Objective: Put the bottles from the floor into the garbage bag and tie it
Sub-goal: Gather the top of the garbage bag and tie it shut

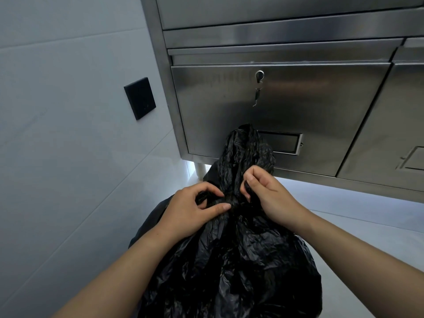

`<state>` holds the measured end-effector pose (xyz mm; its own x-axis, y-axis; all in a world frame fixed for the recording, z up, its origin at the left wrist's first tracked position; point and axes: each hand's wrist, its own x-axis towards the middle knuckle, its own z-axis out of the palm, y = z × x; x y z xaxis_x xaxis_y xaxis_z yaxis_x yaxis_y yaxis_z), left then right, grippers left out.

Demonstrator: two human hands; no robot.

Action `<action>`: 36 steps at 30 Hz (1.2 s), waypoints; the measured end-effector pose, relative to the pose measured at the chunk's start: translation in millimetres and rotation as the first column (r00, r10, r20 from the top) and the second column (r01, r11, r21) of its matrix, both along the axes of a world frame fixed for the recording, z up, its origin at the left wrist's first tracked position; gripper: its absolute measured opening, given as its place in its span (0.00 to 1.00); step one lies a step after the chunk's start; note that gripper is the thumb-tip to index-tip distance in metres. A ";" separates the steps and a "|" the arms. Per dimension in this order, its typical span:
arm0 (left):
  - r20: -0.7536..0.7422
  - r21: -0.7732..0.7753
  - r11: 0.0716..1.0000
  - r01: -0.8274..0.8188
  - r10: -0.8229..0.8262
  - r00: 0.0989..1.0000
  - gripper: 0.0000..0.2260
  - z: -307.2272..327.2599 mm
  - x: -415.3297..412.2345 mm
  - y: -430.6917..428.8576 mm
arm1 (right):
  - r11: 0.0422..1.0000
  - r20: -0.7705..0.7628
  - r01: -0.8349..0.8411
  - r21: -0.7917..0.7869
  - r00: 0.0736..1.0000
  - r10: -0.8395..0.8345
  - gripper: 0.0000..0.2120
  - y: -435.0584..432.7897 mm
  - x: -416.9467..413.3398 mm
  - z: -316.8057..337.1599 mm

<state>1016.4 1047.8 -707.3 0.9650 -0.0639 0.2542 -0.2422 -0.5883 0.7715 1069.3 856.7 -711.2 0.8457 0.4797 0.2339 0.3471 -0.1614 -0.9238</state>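
A full black garbage bag (231, 267) stands on the floor in front of me, its top gathered into a twisted neck that rises past my hands. My left hand (190, 210) pinches the bunched plastic at the neck from the left, thumb and fingers curled into the folds. My right hand (268, 196) grips a strand of the bag's plastic on the right side of the neck. No bottles are in sight; the bag's contents are hidden.
A stainless steel cabinet (286, 106) with a keyed lock (259, 75) stands close behind the bag, on short legs. A pale tiled wall with a black wall plate (140, 98) runs along the left. Light grey floor (358, 207) lies to the right.
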 end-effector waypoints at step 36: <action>0.103 -0.016 0.999 -0.044 0.045 0.994 0.14 -0.8 -1.9 23.6 | 0.995 0.061 0.097 -0.014 0.993 -0.096 0.10 -39.1 2.9 5.8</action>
<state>1014.5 1071.4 -708.1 0.9355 -0.0174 0.3530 -0.2947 -0.5899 0.7518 1072.1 817.6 -705.4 0.8731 0.4004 0.2782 0.3836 -0.2121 -0.8988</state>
